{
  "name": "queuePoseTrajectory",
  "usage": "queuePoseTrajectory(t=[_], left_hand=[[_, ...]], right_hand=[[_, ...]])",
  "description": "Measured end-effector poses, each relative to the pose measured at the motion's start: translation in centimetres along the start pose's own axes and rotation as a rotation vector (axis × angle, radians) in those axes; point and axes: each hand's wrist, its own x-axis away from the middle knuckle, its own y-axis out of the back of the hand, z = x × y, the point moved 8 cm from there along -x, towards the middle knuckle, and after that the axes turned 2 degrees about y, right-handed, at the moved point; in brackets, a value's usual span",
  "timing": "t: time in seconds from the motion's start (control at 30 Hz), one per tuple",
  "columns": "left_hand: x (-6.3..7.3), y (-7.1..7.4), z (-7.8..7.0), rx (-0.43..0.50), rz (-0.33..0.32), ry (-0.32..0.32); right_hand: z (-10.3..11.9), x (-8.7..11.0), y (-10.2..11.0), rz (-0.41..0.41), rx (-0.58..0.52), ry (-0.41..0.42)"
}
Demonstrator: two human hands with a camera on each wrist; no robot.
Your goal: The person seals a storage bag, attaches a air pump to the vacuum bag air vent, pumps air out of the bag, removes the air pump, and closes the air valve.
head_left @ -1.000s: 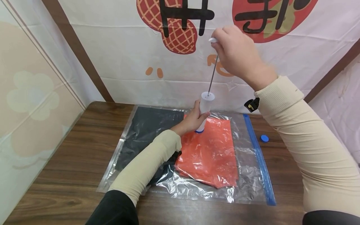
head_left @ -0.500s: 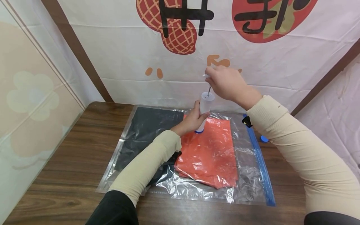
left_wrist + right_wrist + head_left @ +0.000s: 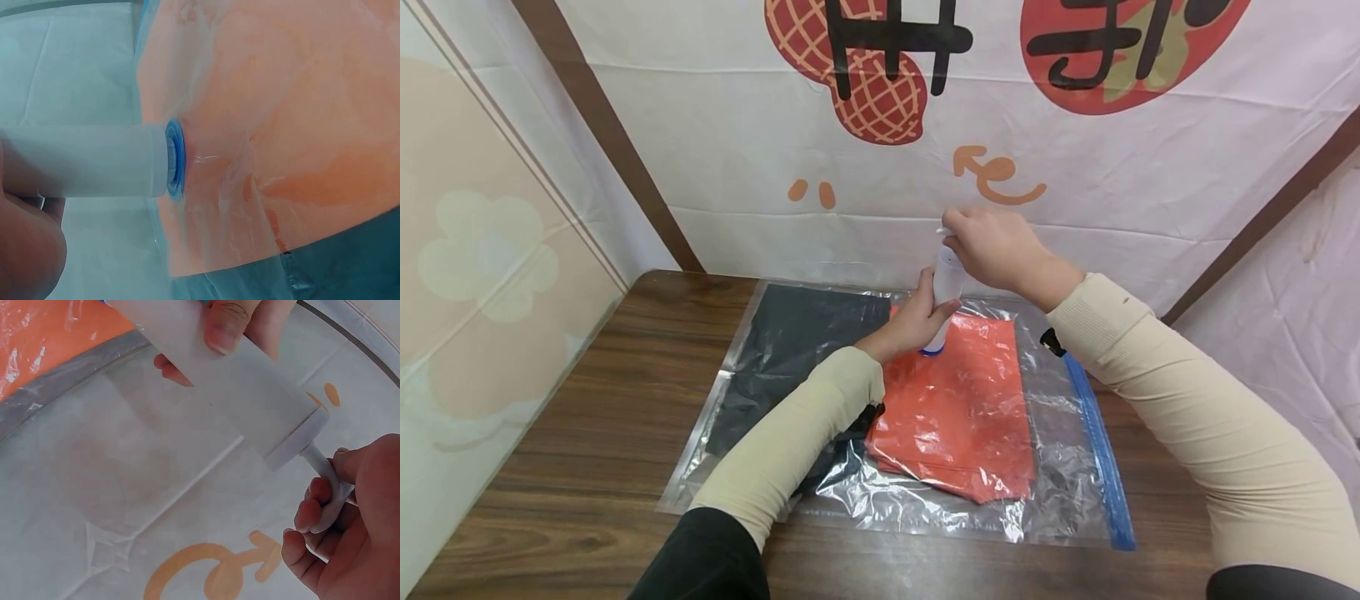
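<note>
A white hand pump (image 3: pixel 948 279) stands upright, slightly tilted, on a clear storage bag (image 3: pixel 1056 467). My left hand (image 3: pixel 912 321) grips its barrel (image 3: pixel 231 394), with the thumb across it in the right wrist view. The fingers of my right hand (image 3: pixel 1000 254) curl round the white pull handle (image 3: pixel 337 500), now down close to the barrel's top cap (image 3: pixel 297 439). At the lower end, the pump meets a blue ring (image 3: pixel 177 159) on the bag. Under the clear film lie an orange-red folded item (image 3: pixel 955 408) and a dark one (image 3: pixel 820 333).
A blue strip (image 3: pixel 1101 458) runs along the bag's right edge. The bag lies on a brown wooden table (image 3: pixel 587 433). Close behind the table hangs a white printed cloth (image 3: pixel 722 142), and a pale panel (image 3: pixel 482 275) borders the left side.
My right hand has come down with the handle, and the thin metal rod has slid into the barrel. The left hand and bag stay put. My right arm now covers the blue cap.
</note>
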Motion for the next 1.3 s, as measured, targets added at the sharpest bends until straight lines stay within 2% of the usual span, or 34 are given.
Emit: queuePoseTrajectory(t=[0.33, 0.53, 0.73, 0.87, 1.03, 1.23, 1.3], left_hand=[[-0.1, -0.1, -0.1, -0.005, 0.008, -0.012], [0.0, -0.1, 0.2, 0.01, 0.006, 0.0], [0.0, 0.0, 0.2, 0.004, 0.005, 0.019], [0.0, 0.0, 0.1, 0.001, 0.0, 0.004], [0.1, -0.1, 0.1, -0.006, 0.006, 0.03], [0.2, -0.1, 0.0, 0.001, 0.012, 0.04], [0.2, -0.1, 0.0, -0.005, 0.01, 0.039]], right_hand=[[-0.3, 0.2, 0.4, -0.003, -0.014, 0.006], [-0.4, -0.1, 1.8, -0.042, -0.016, 0.006], [-0.7, -0.7, 4.2, -0.116, -0.033, 0.005], [-1.0, -1.0, 6.4, -0.165, -0.06, 0.001], [-1.3, -1.1, 9.1, -0.205, -0.075, -0.026], [-1.6, -1.0, 12.5, -0.333, -0.009, -0.054], [-1.6, -0.9, 13.1, -0.355, 0.002, -0.07]])
